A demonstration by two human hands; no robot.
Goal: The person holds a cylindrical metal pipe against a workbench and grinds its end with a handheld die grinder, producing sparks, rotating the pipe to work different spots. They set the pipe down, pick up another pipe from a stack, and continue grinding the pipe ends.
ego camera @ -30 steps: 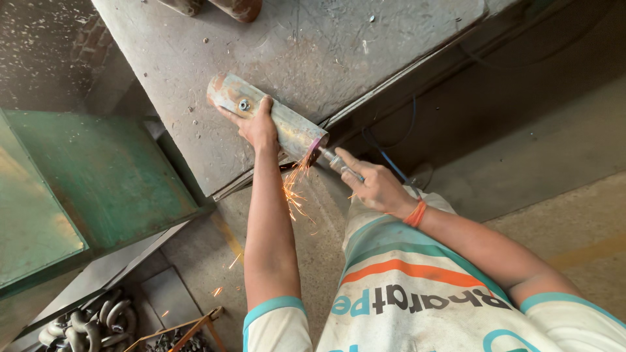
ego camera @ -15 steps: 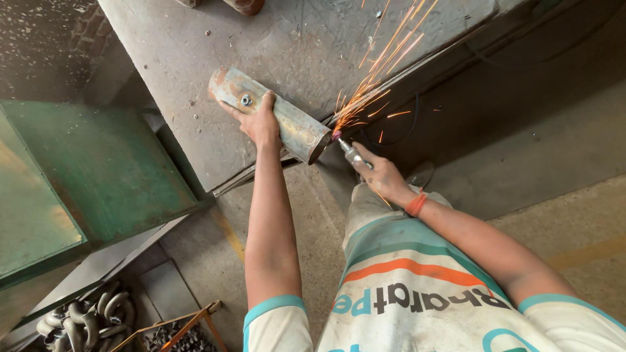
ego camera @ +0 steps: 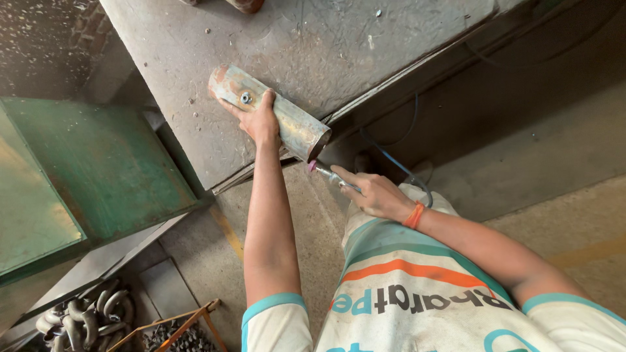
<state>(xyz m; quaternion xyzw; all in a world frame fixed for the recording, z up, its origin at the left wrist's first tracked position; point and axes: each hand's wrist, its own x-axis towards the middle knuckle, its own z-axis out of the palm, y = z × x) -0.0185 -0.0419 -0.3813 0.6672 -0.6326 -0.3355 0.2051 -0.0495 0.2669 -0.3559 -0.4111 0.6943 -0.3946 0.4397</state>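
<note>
Head view: left hand wraps over a steel pipe lying on the bench, cut end overhanging the edge. Right hand is closed around a die grinder, pink stone just below the pipe mouth. Pipe looks heavy, rigid, prone to rolling; mid-body grip suits it.

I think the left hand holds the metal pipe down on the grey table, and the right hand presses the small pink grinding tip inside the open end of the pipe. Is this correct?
Not quite. In the head view the left hand does hold the metal pipe on the grey table, but the pink grinding tip in the right hand sits just below the pipe's open end, outside it, not inside.
</note>
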